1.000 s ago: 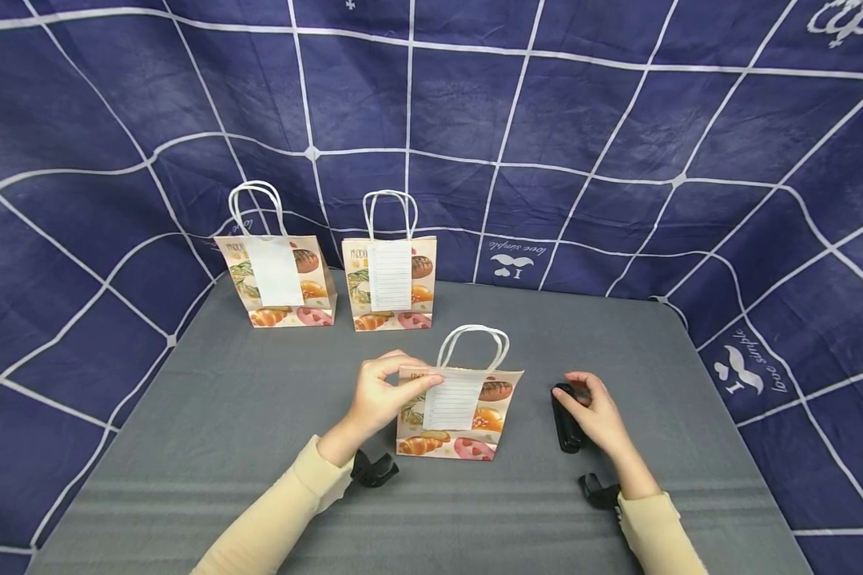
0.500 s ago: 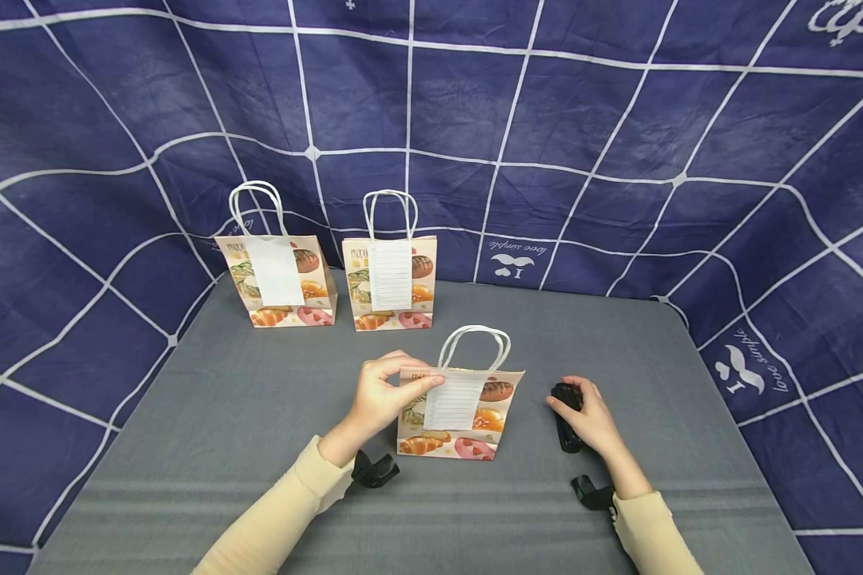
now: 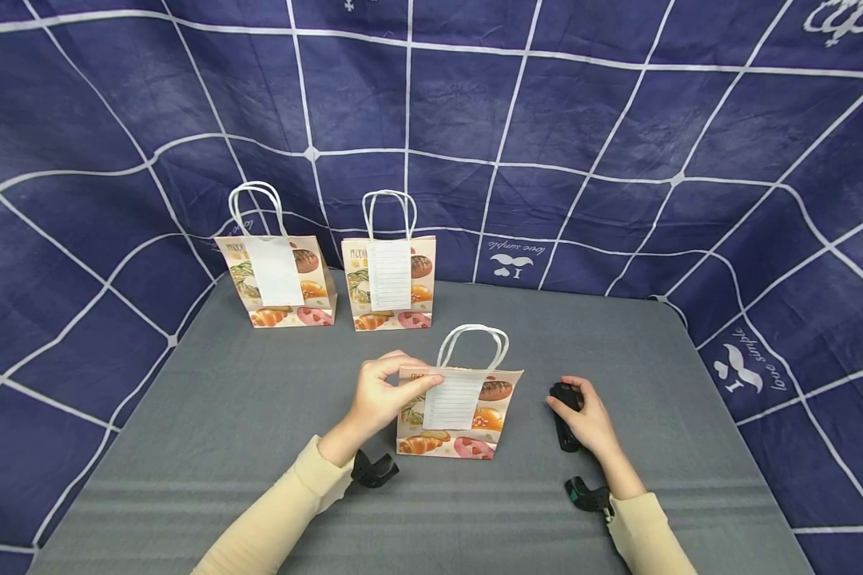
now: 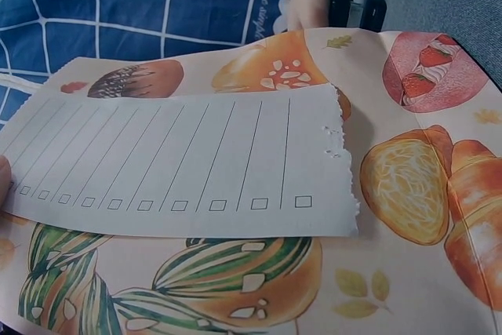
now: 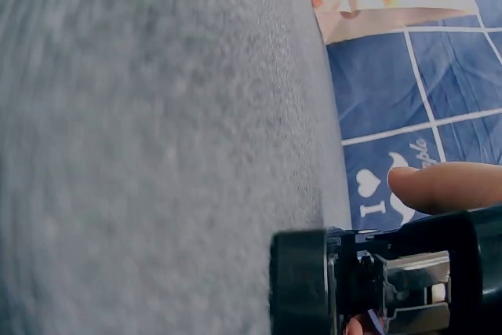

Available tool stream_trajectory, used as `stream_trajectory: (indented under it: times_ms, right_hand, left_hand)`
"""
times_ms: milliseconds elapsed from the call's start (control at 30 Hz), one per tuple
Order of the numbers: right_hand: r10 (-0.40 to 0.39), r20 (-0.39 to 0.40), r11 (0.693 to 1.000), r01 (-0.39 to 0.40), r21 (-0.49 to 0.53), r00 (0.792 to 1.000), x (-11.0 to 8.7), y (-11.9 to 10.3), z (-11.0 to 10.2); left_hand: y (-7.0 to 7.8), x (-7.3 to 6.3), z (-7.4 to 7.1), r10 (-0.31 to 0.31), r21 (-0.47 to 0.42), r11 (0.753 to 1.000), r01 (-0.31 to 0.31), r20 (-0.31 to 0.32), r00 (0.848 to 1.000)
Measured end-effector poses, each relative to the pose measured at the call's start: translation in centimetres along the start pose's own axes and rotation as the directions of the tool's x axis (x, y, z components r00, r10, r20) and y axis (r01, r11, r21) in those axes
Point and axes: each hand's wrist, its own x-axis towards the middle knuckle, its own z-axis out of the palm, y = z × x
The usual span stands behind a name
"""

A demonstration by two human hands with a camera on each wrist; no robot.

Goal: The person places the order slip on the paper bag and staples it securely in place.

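My left hand (image 3: 383,393) pinches the top left edge of a small paper bag (image 3: 507,399) printed with breads, the thumb lying over the top of a lined paper slip (image 3: 451,403) on its front. Close up in the left wrist view, the slip (image 4: 212,166) shows ruled lines, small boxes and a torn end. The bag stands upright on its base with white handles raised. To its right, my right hand (image 3: 591,415) grips a black stapler (image 3: 566,435) lying on the table, thumb on its left side. The right wrist view shows the stapler's metal part (image 5: 416,288) from near by.
Two matching paper bags stand at the back left, one at the far left (image 3: 316,287) and one nearer the middle (image 3: 424,275), both with white slips on their fronts. A grey cloth covers the table (image 3: 259,447). Blue gridded fabric (image 3: 582,104) hangs around it.
My right thumb has shifted from over the stapler to its left side, and the right wrist has swung slightly left. The left hand and the bag it holds stay nearly still.
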Motion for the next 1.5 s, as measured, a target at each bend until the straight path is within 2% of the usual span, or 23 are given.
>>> stream_trajectory:
  times_ms: [167,333,433,500,667,867,967,1133,1200,1500]
  right_hand:
    - [-0.077,-0.052,0.994,0.081,0.068,0.996,-0.3,-0.2,0.3]
    - [-0.14,-0.092,0.97,0.155,0.186,0.986,-0.7,-0.5,0.3]
    - [-0.125,-0.073,0.972,0.137,0.192,0.989,-0.8,-0.7,0.4]
    - [-0.089,-0.052,0.981,0.097,0.169,0.995,-0.7,-0.8,0.4]
    - [-0.027,0.005,0.981,0.025,0.193,1.0,-0.4,-1.5,0.5]
    - [-0.075,0.052,0.979,0.063,0.196,0.996,-0.3,-3.4,-0.2]
    - [-0.11,0.078,0.973,0.091,0.214,0.991,-0.7,-5.5,-1.2]
    - [-0.207,0.014,0.974,0.205,0.099,0.978,-1.8,-10.6,-2.8]
    - [-0.236,-0.028,0.968,0.238,0.085,0.971,-2.0,-12.0,-3.1]
    - [-0.33,-0.119,0.927,0.345,0.146,0.937,-0.9,-12.9,-3.1]
  left_hand:
    - [0.0,0.0,0.0,0.001,0.001,1.0,-0.001,0.002,1.0]
    - [0.0,0.0,0.0,-0.01,0.0,1.0,0.01,0.0,1.0]
    - [0.0,-0.1,0.0,-0.016,0.0,1.0,0.016,-0.002,1.0]
    - [0.0,-0.1,0.0,-0.015,0.001,1.0,0.015,-0.003,1.0]
    - [0.0,-0.1,0.0,-0.019,0.004,1.0,0.019,-0.005,1.0]
    - [0.1,-0.1,0.0,-0.025,0.006,1.0,0.025,-0.005,1.0]
    - [0.1,-0.1,0.0,-0.023,0.005,1.0,0.023,-0.006,1.0]
    - [0.0,-0.1,0.0,-0.011,0.001,1.0,0.011,-0.008,1.0]
    - [0.0,0.0,0.0,-0.006,-0.002,1.0,0.006,-0.008,1.0]
    - [0.1,0.0,-0.1,-0.003,-0.013,1.0,0.003,0.016,1.0]
